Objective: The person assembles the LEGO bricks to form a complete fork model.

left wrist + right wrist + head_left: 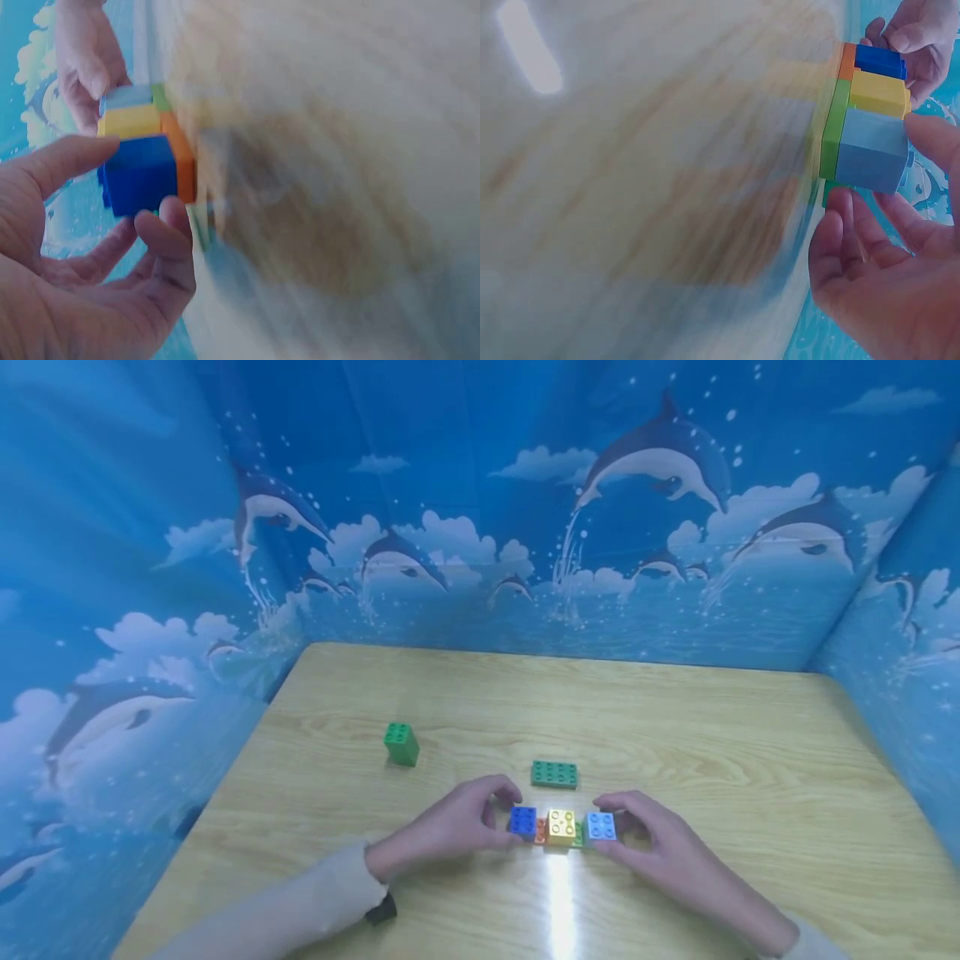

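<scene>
A joined row of bricks lies on the table: a dark blue block (522, 822) at the left, a yellow block (561, 827) in the middle, a light blue block (601, 827) at the right. Under them show an orange brick (178, 157) and a light green brick (835, 133). The left hand (462, 817) holds the dark blue end between thumb and fingers. At the other end, the right hand (664, 852) has its thumb and curved fingers around the light blue block.
Behind the row lies a flat dark green brick (554, 774). Further left a tall green block (402, 744) stands upright. A small black object (382, 910) is beside the left sleeve. Blue dolphin-print cloth (465, 510) surrounds the wooden table (675, 718).
</scene>
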`<state>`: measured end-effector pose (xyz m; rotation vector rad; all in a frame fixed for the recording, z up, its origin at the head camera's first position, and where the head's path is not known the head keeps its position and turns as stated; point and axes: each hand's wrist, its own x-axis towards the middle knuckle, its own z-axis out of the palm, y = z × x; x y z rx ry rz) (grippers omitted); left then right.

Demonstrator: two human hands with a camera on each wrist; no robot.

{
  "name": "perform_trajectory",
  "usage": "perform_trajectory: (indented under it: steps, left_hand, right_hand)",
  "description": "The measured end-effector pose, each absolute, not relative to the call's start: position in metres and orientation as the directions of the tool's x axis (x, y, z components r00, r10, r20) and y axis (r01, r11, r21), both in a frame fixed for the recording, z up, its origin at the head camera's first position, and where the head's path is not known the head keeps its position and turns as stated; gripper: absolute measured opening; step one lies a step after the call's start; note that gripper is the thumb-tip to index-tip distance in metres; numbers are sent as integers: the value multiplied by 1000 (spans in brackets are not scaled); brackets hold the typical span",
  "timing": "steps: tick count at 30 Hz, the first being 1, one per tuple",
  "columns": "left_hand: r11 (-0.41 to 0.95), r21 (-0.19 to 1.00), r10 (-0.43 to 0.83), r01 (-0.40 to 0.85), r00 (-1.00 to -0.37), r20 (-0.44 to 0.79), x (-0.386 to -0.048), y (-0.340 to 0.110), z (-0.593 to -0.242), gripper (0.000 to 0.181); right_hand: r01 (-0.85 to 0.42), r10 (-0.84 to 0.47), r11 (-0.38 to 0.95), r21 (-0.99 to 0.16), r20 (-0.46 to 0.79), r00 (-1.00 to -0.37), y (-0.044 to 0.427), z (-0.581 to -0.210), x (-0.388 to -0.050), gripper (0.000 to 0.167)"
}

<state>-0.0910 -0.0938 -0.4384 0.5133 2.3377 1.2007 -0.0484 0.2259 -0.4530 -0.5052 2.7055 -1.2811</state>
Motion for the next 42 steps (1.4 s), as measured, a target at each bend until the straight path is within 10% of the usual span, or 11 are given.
perform_trajectory:
  steps: [24,42]
  left_hand:
    - [548,830,450,103,-872,-189,-86,-92,-446,46]
    - [492,822,452,287,-891,41,-116,-92,-434,44]
  right_hand:
    - [-212,-399,567,-796,-40,-916,227,-452,-56,45]
    - [-380,-366,522,-764,202,-908,221,-448,-81,40]
